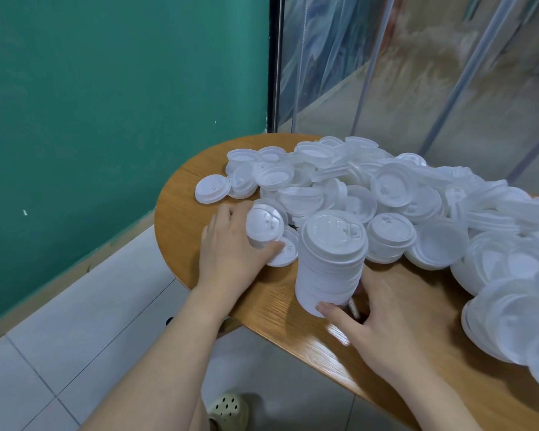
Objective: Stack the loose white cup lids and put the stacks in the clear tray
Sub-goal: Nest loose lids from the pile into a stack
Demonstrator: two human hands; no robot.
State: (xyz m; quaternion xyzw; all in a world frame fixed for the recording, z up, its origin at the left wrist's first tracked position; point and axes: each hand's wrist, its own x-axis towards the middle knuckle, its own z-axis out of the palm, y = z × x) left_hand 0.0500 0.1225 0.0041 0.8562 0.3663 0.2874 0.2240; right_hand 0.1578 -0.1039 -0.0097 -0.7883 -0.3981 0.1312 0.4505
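Head view: both hands grip lid stacks (no legible writing).

I count two hands: my left hand and my right hand. I see one tall stack of lids and one small stack of lids. The loose lids lie heaped, too many and too overlapped for me to number. There is one wooden table and one perforated shoe.
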